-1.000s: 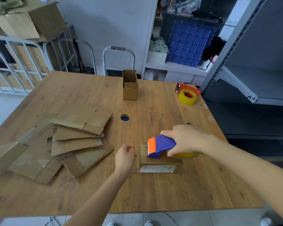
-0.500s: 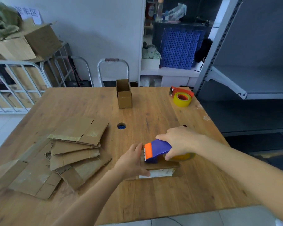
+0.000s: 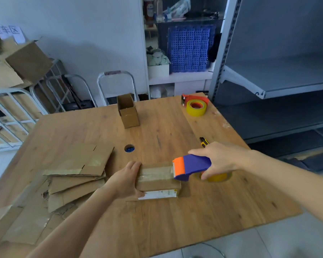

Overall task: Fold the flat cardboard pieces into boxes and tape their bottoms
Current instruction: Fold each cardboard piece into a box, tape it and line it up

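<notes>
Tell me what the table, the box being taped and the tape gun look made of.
The table looks like wood or wood-look laminate, matte, with grain streaks. The box is dull brown cardboard, with a shiny clear tape strip on top. The tape gun is probably smooth moulded plastic, purple and orange.

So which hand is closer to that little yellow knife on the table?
Right. The right hand, gripping the tape dispenser, sits just beside the knife; the left hand holds the box, well away.
</notes>
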A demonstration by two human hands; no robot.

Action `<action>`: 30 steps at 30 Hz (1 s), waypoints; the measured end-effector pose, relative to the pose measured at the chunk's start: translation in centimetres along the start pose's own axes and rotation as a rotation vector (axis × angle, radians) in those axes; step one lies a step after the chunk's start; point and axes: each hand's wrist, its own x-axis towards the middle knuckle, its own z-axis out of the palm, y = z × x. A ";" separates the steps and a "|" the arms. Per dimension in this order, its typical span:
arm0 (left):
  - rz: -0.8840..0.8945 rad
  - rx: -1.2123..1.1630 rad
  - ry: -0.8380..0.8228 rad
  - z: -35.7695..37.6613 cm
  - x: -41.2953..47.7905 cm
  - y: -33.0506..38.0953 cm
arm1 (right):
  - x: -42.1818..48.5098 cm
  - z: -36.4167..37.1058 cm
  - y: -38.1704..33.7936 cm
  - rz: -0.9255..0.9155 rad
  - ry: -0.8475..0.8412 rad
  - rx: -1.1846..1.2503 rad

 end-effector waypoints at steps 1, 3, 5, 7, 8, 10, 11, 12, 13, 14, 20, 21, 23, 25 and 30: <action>0.006 0.002 -0.003 0.1 0.1 0.0 | -0.1 0.4 0.3 -0.001 0.010 0.009; 0.014 -0.005 0.005 0.2 0.1 0.0 | -0.2 1.1 0.7 -0.019 0.040 0.015; 0.014 -0.012 -0.003 0.3 0.2 -0.3 | -0.3 1.3 1.0 -0.031 0.062 0.029; 0.012 -0.012 -0.015 0.2 0.3 -0.4 | -0.4 1.5 1.4 -0.038 0.071 0.044; 0.013 -0.006 -0.018 0.1 0.4 -0.4 | -0.4 1.6 1.6 -0.037 0.073 0.043; 0.015 0.000 -0.022 0.1 0.6 -0.5 | -0.3 1.9 1.8 -0.024 0.068 0.027; 0.015 -0.003 -0.025 0.1 0.6 -0.5 | -0.2 2.4 1.8 -0.016 0.055 0.022; 0.016 -0.002 -0.028 0.1 0.7 -0.5 | 0.1 2.9 1.8 -0.009 0.038 0.026; 0.016 0.005 -0.032 0.1 0.8 -0.5 | 0.3 3.5 1.8 -0.003 0.024 0.035; 0.013 0.013 -0.042 0.1 0.9 -0.6 | 0.6 4.0 1.8 0.004 0.014 0.048; 0.029 0.241 -0.048 -0.1 1.2 0.7 | 1.4 5.0 2.2 0.015 0.041 0.090; 0.059 0.301 -0.002 0.0 1.1 1.8 | 1.4 5.1 2.2 0.014 0.042 0.092; 0.137 0.277 0.078 0.8 1.2 4.7 | 1.2 5.1 2.1 0.007 0.044 0.094; 0.178 0.188 0.078 2.1 1.4 7.1 | 1.0 5.1 2.1 0.006 0.044 0.090; 0.196 0.260 0.104 4.0 1.7 6.7 | 0.5 5.8 2.5 0.011 0.040 0.148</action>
